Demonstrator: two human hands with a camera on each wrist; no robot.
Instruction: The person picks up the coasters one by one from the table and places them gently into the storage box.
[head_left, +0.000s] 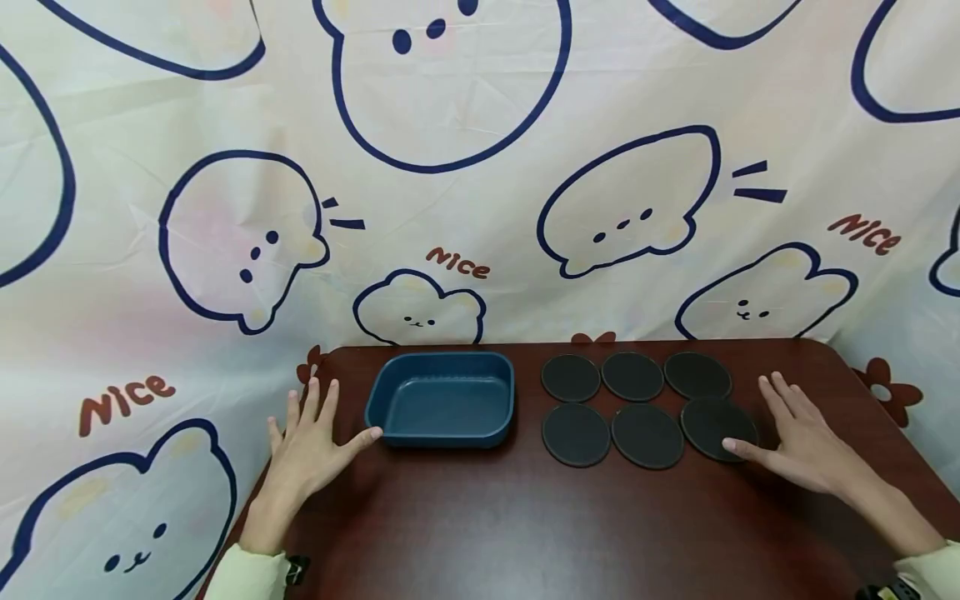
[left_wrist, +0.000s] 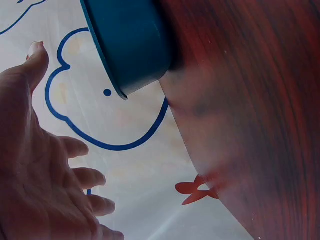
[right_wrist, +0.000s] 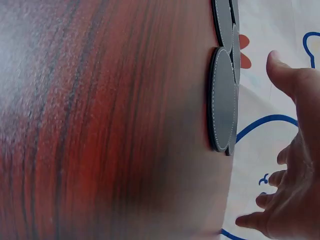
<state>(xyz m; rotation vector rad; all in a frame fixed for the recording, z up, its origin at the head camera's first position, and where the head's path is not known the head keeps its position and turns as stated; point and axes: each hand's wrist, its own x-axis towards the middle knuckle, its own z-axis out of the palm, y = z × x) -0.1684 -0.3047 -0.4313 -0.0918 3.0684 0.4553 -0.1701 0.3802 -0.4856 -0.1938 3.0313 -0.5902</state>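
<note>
A dark blue rectangular tray (head_left: pixel 442 441) with rounded corners stands toward the back of the table. My left hand (head_left: pixel 306 454) is spread to its left, the thumb tip overlapping the near left corner in the head view. The left wrist view shows this hand (left_wrist: pixel 45 170) holding nothing, with a gap to the tray (left_wrist: pixel 130 40). Right of the tray lie several round black coasters (head_left: pixel 647 436) with pale stitched edges, in two rows. My right hand (head_left: pixel 810 442) hovers with straight fingers, its thumb overlapping the near right coaster (head_left: pixel 712 425); it grips nothing.
The dark reddish-brown wooden table (head_left: pixel 480 525) has rounded back corners. Behind it and along the sides hangs a pale cloth (head_left: pixel 480 208) printed with blue-outlined cartoon animals. A dark band (head_left: pixel 297 570) sits at the left wrist.
</note>
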